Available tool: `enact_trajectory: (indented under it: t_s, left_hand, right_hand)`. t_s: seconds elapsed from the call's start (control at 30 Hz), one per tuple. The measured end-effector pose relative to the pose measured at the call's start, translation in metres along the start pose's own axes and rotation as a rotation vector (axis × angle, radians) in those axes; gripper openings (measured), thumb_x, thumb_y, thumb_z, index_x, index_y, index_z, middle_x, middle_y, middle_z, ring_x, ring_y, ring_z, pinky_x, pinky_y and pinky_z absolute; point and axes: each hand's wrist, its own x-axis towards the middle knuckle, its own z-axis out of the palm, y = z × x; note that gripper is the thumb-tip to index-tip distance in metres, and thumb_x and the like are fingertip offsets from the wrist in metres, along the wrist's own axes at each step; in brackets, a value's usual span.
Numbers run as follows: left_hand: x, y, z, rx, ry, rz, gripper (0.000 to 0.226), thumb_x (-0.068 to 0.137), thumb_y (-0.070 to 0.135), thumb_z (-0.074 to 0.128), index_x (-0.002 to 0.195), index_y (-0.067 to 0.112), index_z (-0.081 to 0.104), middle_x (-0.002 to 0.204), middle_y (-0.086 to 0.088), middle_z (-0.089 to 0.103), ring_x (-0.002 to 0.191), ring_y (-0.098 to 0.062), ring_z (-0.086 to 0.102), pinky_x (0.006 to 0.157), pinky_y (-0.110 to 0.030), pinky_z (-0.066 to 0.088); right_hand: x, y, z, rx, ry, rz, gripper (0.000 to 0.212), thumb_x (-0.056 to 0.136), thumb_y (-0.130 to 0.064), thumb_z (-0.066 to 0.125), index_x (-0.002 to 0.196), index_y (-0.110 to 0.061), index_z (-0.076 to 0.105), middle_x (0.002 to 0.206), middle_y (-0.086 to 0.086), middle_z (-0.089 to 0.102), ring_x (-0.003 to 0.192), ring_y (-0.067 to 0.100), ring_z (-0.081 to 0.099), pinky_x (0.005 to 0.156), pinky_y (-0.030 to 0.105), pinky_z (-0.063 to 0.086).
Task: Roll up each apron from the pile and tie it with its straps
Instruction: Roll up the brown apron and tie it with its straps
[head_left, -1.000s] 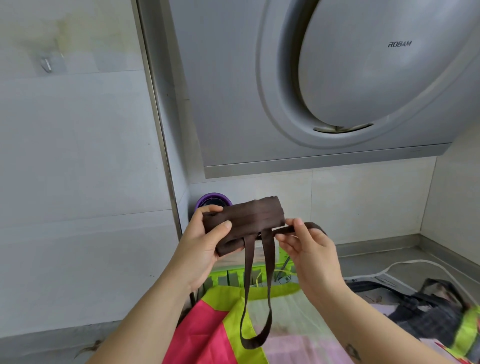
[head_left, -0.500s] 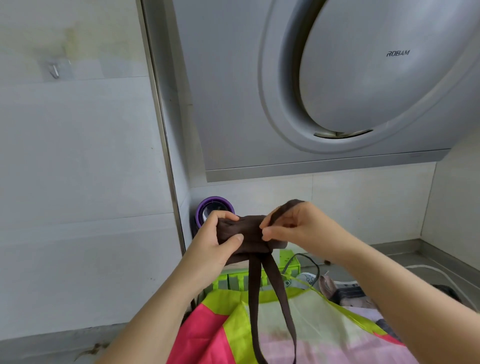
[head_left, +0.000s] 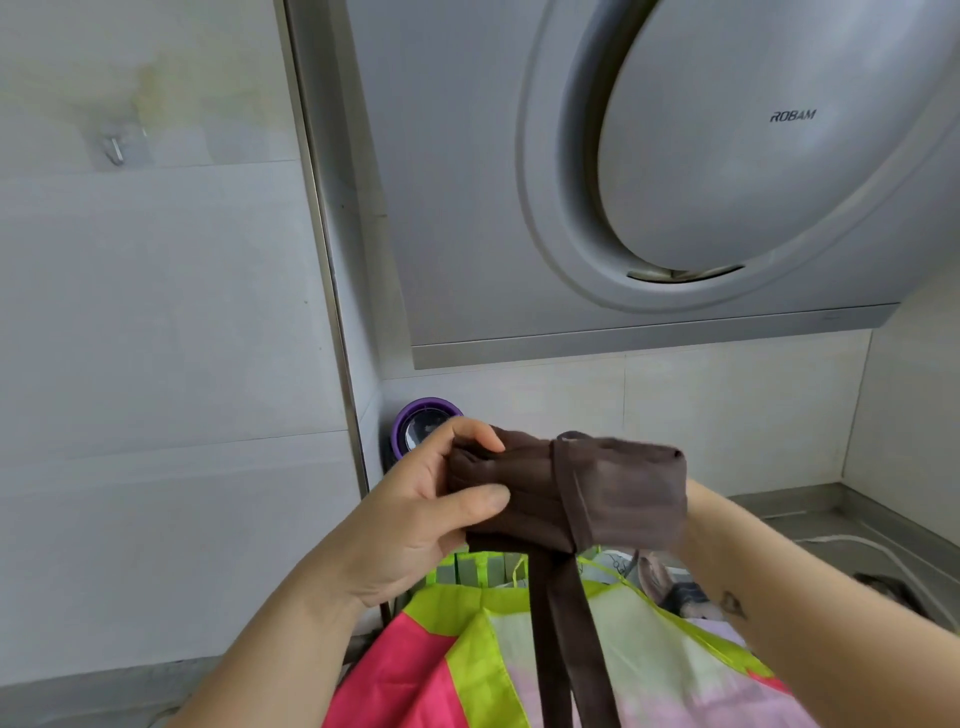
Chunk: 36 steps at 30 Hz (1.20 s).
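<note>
Left hand (head_left: 426, 512) clamps the left end of the rolled brown apron (head_left: 613, 493), thumb across the front and fingers curled over the top, holding it up in the lower middle of the frame. The right hand, which half a second ago pinched the strap on top of the roll, has now gone round the back. It's hidden behind the cloth and only the right forearm (head_left: 769, 577) shows, so I can't tell what it grips. What it leaves behind is new: a band of strap (head_left: 563, 488) lying snug across the front of the roll. That looks like one wrap made, so the bundle should hold its shape, but there's no knot yet. Two loose strap tails (head_left: 563, 654) hang straight down. Below them lies the pink and lime apron (head_left: 457, 670) on the surface (head_left: 810, 512), with the range hood (head_left: 675, 182) filling the upper right.
</note>
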Motion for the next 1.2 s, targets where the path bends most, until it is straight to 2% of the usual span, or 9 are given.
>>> enact_trajectory:
  t_s: [0.07, 0.2, 0.3, 0.4, 0.5, 0.63, 0.77, 0.9, 1.2]
  left_hand:
    - [0.003, 0.001, -0.001, -0.123, 0.068, 0.045, 0.046, 0.049, 0.013, 0.093, 0.087, 0.021, 0.068, 0.097, -0.008, 0.068, 0.084, -0.025, 0.068, 0.068, -0.035, 0.058]
    - [0.009, 0.001, 0.004, -0.203, 0.308, 0.104, 0.039, 0.062, -0.005, 0.079, 0.09, 0.016, 0.062, 0.093, -0.009, 0.067, 0.078, -0.026, 0.07, 0.059, -0.035, 0.057]
    - [0.012, 0.001, 0.009, -0.2, 0.414, 0.152, 0.029, 0.07, -0.004, 0.056, 0.092, 0.016, 0.055, 0.089, -0.005, 0.068, 0.074, -0.022, 0.071, 0.056, -0.033, 0.058]
    - [0.011, 0.002, 0.008, -0.155, 0.44, 0.198, 0.029, 0.069, -0.001, 0.056, 0.093, 0.016, 0.054, 0.09, -0.004, 0.068, 0.076, -0.021, 0.071, 0.06, -0.035, 0.059]
    - [0.01, 0.0, 0.004, -0.066, 0.455, 0.229, 0.028, 0.073, -0.002, 0.058, 0.094, 0.016, 0.053, 0.091, -0.004, 0.067, 0.078, -0.02, 0.07, 0.062, -0.034, 0.059]
    - [0.01, -0.011, -0.007, 0.168, 0.553, 0.257, 0.032, 0.068, 0.011, 0.074, 0.092, 0.029, 0.061, 0.102, -0.005, 0.065, 0.093, -0.024, 0.068, 0.077, -0.043, 0.058]
    - [0.009, -0.014, -0.004, 0.585, 0.673, 0.321, 0.031, 0.082, 0.013, 0.07, 0.089, 0.04, 0.058, 0.098, 0.009, 0.065, 0.096, -0.012, 0.064, 0.089, -0.039, 0.053]
    - [0.008, -0.02, 0.006, 0.873, 0.652, 0.369, 0.037, 0.087, 0.004, 0.062, 0.093, 0.039, 0.051, 0.099, 0.013, 0.061, 0.092, -0.001, 0.061, 0.084, -0.026, 0.05]
    - [0.006, -0.023, -0.002, 1.084, 0.533, 0.35, 0.043, 0.087, 0.002, 0.062, 0.094, 0.041, 0.046, 0.1, 0.017, 0.054, 0.093, 0.008, 0.053, 0.075, -0.004, 0.039]
  right_hand:
    - [0.002, 0.014, 0.009, 0.29, -0.082, -0.069, 0.067, 0.07, -0.013, 0.079, 0.126, 0.007, 0.048, 0.121, 0.019, 0.05, 0.104, 0.031, 0.054, 0.102, 0.044, 0.042]
    - [-0.011, 0.023, 0.033, 0.701, -0.034, -0.15, 0.026, 0.057, 0.006, 0.075, 0.065, -0.003, 0.052, 0.056, 0.005, 0.05, 0.041, 0.009, 0.048, 0.043, 0.02, 0.049]
    - [-0.016, 0.031, 0.039, 0.748, -0.065, -0.165, 0.041, 0.049, -0.004, 0.091, 0.078, -0.005, 0.063, 0.068, 0.005, 0.062, 0.053, 0.012, 0.062, 0.054, 0.021, 0.055]
    - [-0.023, 0.032, 0.045, 0.497, -0.03, -0.183, 0.046, 0.067, -0.015, 0.078, 0.11, -0.005, 0.065, 0.091, 0.01, 0.069, 0.07, 0.016, 0.069, 0.058, 0.023, 0.056]
    - [-0.026, 0.03, 0.051, 0.341, 0.083, -0.261, 0.044, 0.073, -0.015, 0.063, 0.114, 0.001, 0.064, 0.104, 0.017, 0.069, 0.086, 0.021, 0.069, 0.067, 0.023, 0.056]
    - [-0.024, 0.03, 0.052, 0.046, 0.354, -0.351, 0.015, 0.086, -0.021, 0.064, 0.088, -0.012, 0.076, 0.09, 0.012, 0.071, 0.084, 0.019, 0.061, 0.078, 0.028, 0.05]
    - [-0.033, 0.024, 0.053, -0.199, 0.542, -0.498, 0.014, 0.085, -0.013, 0.068, 0.072, -0.012, 0.071, 0.065, 0.002, 0.07, 0.059, 0.008, 0.063, 0.063, 0.017, 0.05]
    - [-0.038, 0.017, 0.057, -0.335, 0.481, -0.571, 0.013, 0.085, -0.004, 0.065, 0.075, -0.011, 0.067, 0.06, 0.002, 0.068, 0.054, 0.007, 0.062, 0.055, 0.014, 0.047]
    - [-0.047, -0.008, 0.038, -0.686, 0.134, -0.421, 0.014, 0.081, -0.003, 0.072, 0.086, -0.016, 0.069, 0.086, 0.002, 0.075, 0.084, 0.011, 0.071, 0.079, 0.02, 0.054]
